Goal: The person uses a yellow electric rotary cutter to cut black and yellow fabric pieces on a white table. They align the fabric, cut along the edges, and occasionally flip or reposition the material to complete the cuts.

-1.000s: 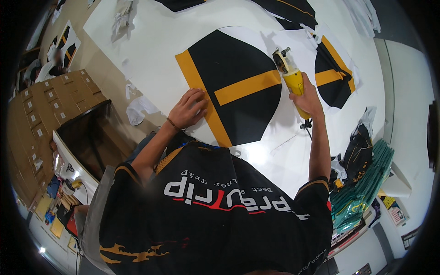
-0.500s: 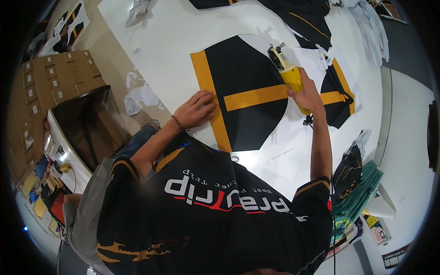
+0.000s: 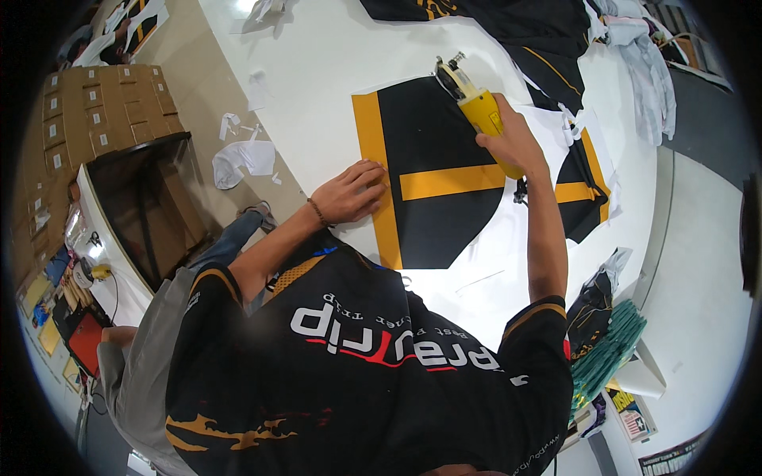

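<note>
A black fabric piece with an orange band along its left edge and an orange stripe across it lies flat on the white table. My left hand rests on the orange band, fingers slightly bent and pressing down, holding nothing. In my right hand, fingers wrapped round its yellow body, is an electric fabric cutter. Its head sits over the far right edge of the black piece, where the blade's contact with the cloth is hidden.
Another black-and-orange piece lies to the right, near a white offcut. Dark garments cover the far side. Stacked cartons and an opened box stand left; green plastic packets lie lower right. A person works at far left.
My right hand has brought the cutter leftward and farther away along the black piece's curved edge. My left hand stays on the orange band. The whole view has shifted slightly.
</note>
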The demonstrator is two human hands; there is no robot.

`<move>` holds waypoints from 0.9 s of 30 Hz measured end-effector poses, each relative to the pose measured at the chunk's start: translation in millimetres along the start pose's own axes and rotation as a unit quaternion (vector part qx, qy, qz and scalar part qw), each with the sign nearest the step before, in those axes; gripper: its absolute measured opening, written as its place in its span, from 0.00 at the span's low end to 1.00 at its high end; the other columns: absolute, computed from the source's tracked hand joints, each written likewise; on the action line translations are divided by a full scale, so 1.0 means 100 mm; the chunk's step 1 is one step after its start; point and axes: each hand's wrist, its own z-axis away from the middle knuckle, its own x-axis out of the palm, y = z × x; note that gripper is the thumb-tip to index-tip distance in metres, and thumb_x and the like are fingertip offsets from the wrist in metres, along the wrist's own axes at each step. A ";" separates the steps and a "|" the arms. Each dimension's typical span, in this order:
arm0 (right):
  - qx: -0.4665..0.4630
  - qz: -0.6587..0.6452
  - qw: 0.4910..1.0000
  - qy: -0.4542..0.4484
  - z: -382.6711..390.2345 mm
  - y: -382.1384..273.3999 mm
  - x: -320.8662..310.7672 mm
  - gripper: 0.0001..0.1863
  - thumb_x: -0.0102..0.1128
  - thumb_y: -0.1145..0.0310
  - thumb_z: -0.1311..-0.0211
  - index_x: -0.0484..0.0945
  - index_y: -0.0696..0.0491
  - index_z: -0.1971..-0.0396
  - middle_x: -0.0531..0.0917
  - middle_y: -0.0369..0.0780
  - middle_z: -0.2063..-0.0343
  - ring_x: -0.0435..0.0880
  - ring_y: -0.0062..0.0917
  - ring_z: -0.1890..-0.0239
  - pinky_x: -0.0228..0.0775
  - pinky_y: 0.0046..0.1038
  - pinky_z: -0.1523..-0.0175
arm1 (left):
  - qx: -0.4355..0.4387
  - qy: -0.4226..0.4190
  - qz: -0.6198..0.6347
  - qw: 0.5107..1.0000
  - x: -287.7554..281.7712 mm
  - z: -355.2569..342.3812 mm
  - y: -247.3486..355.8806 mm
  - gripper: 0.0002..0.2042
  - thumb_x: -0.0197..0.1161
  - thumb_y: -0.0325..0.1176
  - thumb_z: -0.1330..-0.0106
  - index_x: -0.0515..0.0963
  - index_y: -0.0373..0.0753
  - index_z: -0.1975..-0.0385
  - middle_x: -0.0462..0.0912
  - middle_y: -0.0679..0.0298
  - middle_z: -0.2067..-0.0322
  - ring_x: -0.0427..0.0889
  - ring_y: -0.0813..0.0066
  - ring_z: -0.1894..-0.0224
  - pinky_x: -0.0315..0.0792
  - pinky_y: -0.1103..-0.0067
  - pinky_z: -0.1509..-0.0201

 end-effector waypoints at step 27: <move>0.235 -0.501 0.789 0.269 2.74 0.79 0.87 0.23 0.64 0.73 0.44 0.74 0.63 0.48 0.82 0.45 0.63 0.88 0.31 0.64 0.85 0.31 0.63 | -0.157 -0.262 -0.187 0.934 -0.46 -1.02 -0.89 0.67 0.71 0.77 0.56 0.49 0.46 0.19 0.37 0.40 0.20 0.30 0.38 0.18 0.33 0.40 0.21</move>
